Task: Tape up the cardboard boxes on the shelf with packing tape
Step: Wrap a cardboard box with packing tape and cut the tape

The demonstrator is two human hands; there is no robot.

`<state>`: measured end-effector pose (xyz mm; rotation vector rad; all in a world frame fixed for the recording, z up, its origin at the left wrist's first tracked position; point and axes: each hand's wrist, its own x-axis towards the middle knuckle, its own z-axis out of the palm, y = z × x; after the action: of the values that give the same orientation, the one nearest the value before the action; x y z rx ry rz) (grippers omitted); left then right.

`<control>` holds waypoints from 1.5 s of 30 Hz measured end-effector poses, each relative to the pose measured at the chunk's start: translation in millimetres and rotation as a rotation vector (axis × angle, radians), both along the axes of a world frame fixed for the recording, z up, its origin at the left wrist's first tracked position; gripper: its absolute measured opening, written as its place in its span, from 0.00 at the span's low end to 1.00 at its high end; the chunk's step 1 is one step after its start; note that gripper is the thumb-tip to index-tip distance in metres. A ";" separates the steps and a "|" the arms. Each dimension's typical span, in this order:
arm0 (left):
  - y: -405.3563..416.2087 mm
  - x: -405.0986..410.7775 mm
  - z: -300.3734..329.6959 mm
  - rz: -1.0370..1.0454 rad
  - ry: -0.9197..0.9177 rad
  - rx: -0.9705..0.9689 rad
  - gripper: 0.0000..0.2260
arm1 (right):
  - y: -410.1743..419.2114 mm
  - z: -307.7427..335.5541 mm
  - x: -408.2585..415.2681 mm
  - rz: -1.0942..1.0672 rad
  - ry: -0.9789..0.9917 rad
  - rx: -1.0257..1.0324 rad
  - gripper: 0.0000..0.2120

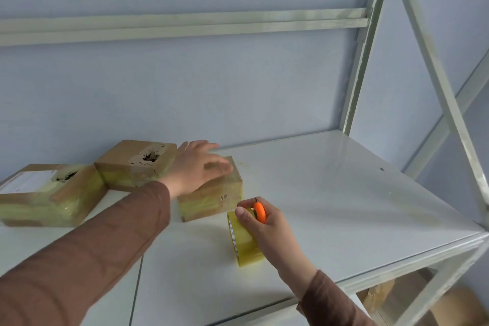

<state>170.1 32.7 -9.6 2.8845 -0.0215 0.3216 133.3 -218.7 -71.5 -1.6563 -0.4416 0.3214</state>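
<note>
White shelf (344, 193), left hand (197, 167) on box (211, 201), right hand (264, 222) gripping tape roll (244, 243)

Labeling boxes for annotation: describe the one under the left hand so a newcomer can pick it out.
On the white shelf, three cardboard boxes sit in a row at the left. It is the rightmost box, beside the tape roll; unlike the other two, its top shows no torn patch and the left hand lies on it.

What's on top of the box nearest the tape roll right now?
The left hand rests flat on that box, fingers spread. It covers most of the top, so any tape or seam beneath is hidden.
</note>
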 end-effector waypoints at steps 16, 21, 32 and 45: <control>10.3 -19.9 36.0 0.009 0.475 -0.510 0.29 | 1.4 81.7 37.6 0.168 0.031 0.235 0.16; 2.2 -21.7 17.9 -0.080 0.241 -0.203 0.22 | 10.6 65.2 37.3 0.179 -0.158 0.202 0.15; 5.2 -18.3 9.4 -0.202 0.250 -0.072 0.27 | 16.6 62.3 50.3 0.207 -0.277 0.058 0.15; 19.3 -7.8 29.9 -0.180 0.421 -0.551 0.26 | -39.8 18.6 -1.8 0.051 -0.104 -0.109 0.23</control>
<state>162.3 52.0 20.3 2.3236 -0.1006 -0.2767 131.5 -258.5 -52.9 -1.7754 -0.5537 0.3028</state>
